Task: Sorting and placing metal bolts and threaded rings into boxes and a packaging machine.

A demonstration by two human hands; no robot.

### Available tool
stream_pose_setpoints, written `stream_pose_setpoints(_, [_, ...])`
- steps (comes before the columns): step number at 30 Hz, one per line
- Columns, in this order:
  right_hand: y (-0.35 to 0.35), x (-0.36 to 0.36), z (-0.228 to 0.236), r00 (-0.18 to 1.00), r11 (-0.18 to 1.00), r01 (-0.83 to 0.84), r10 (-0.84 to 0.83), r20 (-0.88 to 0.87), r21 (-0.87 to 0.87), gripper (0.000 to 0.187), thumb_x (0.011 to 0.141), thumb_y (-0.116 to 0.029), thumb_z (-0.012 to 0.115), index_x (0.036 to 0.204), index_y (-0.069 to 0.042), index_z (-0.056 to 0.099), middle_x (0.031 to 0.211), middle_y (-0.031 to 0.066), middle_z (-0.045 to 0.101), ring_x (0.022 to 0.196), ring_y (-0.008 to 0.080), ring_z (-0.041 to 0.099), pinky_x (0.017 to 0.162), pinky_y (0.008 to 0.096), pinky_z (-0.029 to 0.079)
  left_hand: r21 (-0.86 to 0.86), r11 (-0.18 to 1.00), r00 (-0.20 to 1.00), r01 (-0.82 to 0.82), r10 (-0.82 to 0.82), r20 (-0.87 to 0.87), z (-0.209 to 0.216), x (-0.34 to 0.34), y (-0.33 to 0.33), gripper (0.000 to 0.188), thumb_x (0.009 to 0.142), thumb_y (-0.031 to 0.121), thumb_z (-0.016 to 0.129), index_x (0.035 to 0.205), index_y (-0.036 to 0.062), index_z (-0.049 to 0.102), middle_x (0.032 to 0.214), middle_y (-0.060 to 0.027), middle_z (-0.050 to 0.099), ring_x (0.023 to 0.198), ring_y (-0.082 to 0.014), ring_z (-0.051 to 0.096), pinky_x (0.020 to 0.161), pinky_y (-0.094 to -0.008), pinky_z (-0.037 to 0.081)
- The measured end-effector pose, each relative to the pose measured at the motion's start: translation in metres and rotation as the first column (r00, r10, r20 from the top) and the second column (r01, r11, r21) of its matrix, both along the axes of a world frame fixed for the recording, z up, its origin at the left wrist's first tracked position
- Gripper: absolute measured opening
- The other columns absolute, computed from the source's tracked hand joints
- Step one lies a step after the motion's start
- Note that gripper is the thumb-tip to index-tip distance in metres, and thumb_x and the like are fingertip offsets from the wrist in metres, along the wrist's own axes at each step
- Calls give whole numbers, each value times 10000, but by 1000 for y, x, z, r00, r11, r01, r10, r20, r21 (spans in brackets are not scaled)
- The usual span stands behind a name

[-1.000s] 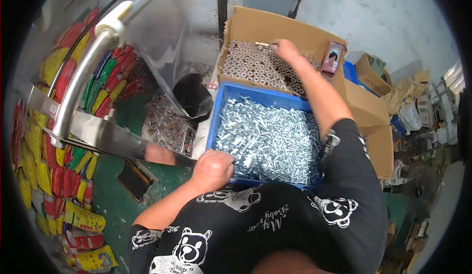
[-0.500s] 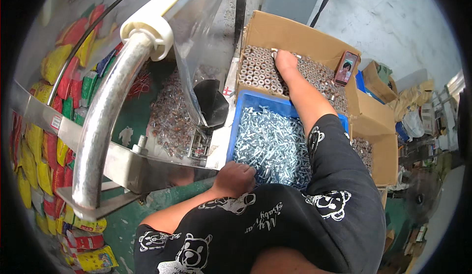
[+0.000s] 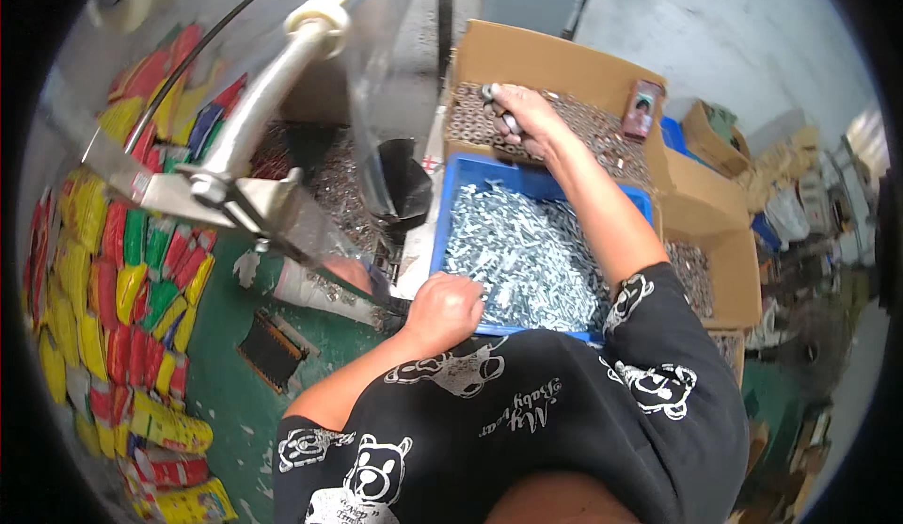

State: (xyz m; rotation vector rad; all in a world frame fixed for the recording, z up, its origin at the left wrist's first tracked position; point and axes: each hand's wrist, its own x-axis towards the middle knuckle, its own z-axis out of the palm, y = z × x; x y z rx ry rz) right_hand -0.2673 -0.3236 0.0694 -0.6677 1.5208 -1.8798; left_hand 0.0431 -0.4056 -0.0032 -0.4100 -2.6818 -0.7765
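My right hand [image 3: 530,121] is closed on small round metal pieces [image 3: 511,124]. They poke out between its fingers just above the cardboard box [image 3: 555,54], which is filled with rows of similar pieces that have holes in their ends. In front of that box stands a blue plastic bin [image 3: 440,232] heaped with shiny silver screws [image 3: 527,251]. My left hand [image 3: 444,312] rests curled at the bin's near left corner. Its fingertips are turned away, so anything inside them is hidden.
A metal frame with a slanting tube [image 3: 273,96], a clear plastic sheet and a black scoop-shaped chute [image 3: 404,181] stand on the left. A phone [image 3: 641,110] leans in the box's right side. Another open carton [image 3: 729,275] sits at right; colourful bags [image 3: 122,279] pile far left.
My right hand has risen from the pieces and come left, with several now showing in its fingers. My left hand stays by the bin corner. The metal tube sits higher in view.
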Motion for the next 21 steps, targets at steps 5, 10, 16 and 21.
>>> stream_pose_setpoints(5, [87, -40, -7, 945, 947, 249, -193, 263, -202, 251, 921, -329, 654, 1011, -102, 597, 875, 53, 647, 585, 103, 513, 410, 198, 361, 25, 998, 998, -63, 63, -22, 2, -1, 1, 41, 727, 82, 613, 706, 54, 592, 669, -112, 577, 672, -319, 586, 659, -434, 445])
stream_pose_setpoints(10, [131, -84, -7, 901, 913, 392, -355, 249, -115, 203, 932, -285, 646, 985, -98, 589, 839, 51, 631, 584, 105, 524, 405, 201, 365, -6, 998, 998, -56, 56, -2, 0, -5, -1, 30, 707, 77, 619, 704, 60, 595, 680, -113, 591, 662, -316, 587, 635, -431, 443])
stream_pose_setpoints(16, [99, -134, -37, 884, 876, 464, -447, -140, 134, 224, 941, -280, 623, 946, -58, 588, 772, 63, 626, 522, 107, 534, 393, 224, 389, 50, 996, 997, -69, 70, -27, 0, -4, 1, 113, 698, 69, 610, 642, 70, 512, 607, -100, 514, 615, -311, 559, 606, -432, 428])
stream_pose_setpoints(21, [35, -158, -60, 785, 747, 575, -389, -481, 334, 227, 866, -257, 685, 885, -33, 649, 751, 101, 664, 606, 148, 628, 490, 307, 479, 65, 994, 996, -84, 82, 29, -1, -6, 0, 105, 707, 77, 611, 664, 76, 515, 615, -98, 519, 625, -315, 558, 605, -429, 423])
